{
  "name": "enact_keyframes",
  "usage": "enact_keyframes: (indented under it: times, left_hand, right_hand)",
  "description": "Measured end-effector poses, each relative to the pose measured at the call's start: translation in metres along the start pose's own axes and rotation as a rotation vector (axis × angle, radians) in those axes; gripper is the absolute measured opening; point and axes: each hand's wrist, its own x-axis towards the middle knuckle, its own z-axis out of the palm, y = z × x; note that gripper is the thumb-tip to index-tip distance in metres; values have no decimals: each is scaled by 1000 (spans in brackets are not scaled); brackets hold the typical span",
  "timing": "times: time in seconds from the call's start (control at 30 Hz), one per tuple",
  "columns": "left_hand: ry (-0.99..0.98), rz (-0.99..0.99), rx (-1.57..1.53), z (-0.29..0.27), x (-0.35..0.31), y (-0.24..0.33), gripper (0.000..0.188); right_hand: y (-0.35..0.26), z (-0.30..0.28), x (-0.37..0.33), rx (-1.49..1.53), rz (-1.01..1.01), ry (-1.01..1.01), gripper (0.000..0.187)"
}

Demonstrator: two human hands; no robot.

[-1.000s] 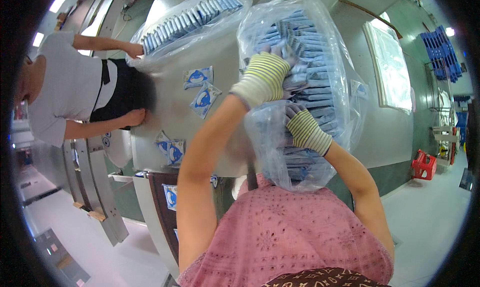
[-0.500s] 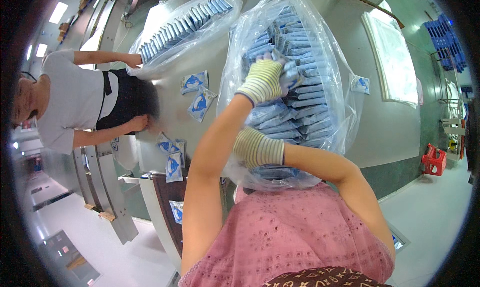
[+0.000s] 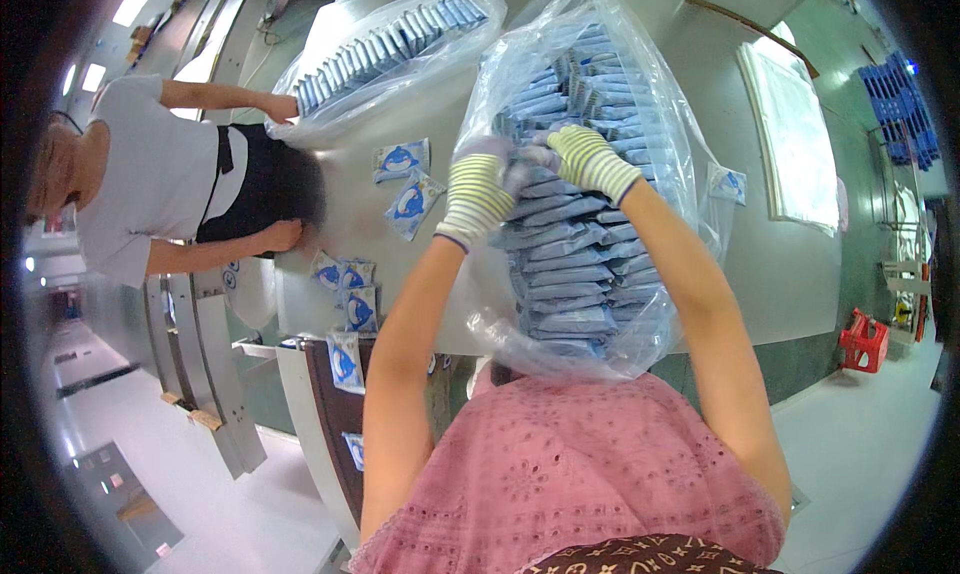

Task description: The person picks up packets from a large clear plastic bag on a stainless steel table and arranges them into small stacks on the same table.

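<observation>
A large clear plastic bag (image 3: pixel 672 304) lies on the metal table in front of me, with rows of small pale blue packets (image 3: pixel 565 289) standing close together inside. My left hand (image 3: pixel 478 194), in a white glove with yellow-green stripes, is at the bag's left side by the packets. Its fingers are smeared by motion. My right hand (image 3: pixel 592 160), in a matching glove, reaches over the middle rows with its fingers drawn together, pointing left toward the other hand. What lies between those fingertips is too blurred to make out.
Loose packets with a blue whale print (image 3: pixel 410 204) lie left of the bag, and others (image 3: pixel 345 362) by a brown conveyor belt (image 3: pixel 335 414). A co-worker (image 3: pixel 150 174) stands at left, hand at a second filled bag (image 3: pixel 395 49). White plastic sheets (image 3: pixel 795 139) lie right.
My left hand has drawn back leftward from the middle of the packets. My right hand has moved from the bag's near left side up and right over the rows. Packets near the belt have shifted.
</observation>
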Motion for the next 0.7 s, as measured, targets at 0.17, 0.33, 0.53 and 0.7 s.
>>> enact_keyframes:
  times: [0.17, 0.33, 0.53, 0.7]
  left_hand:
    - [238, -551, -640, 35, -42, -22, 61]
    - [-328, -594, 625, -14, -32, 2, 60]
    - [148, 178, 571, -97, -137, 85, 43]
    - [-40, -1169, 608, -184, -286, 34, 36]
  right_hand:
    - [-72, -14, -24, -29, -57, 102, 74]
    - [-77, -24, -32, -28, 25, 15, 82]
    - [-57, -4, -40, -124, -27, 82, 79]
    - [-52, -3, -42, -157, -26, 74, 72]
